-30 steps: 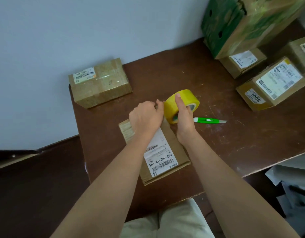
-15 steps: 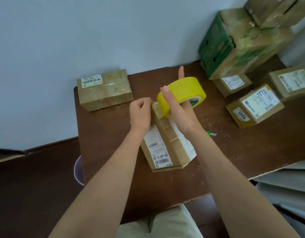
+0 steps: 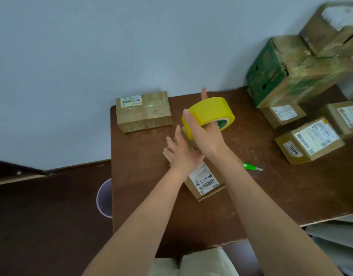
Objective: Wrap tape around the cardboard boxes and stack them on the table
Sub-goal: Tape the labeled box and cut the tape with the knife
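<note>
Your right hand (image 3: 203, 134) grasps the yellow tape roll (image 3: 208, 114), thumb on its outer face and a finger through the core, lifted above the box (image 3: 206, 181). Your left hand (image 3: 182, 154) lies flat with fingers spread, pressing the box's far end just below the roll. A green cutter (image 3: 251, 167) sits right of your right wrist; a taped box (image 3: 143, 111) rests beyond your left hand.
</note>
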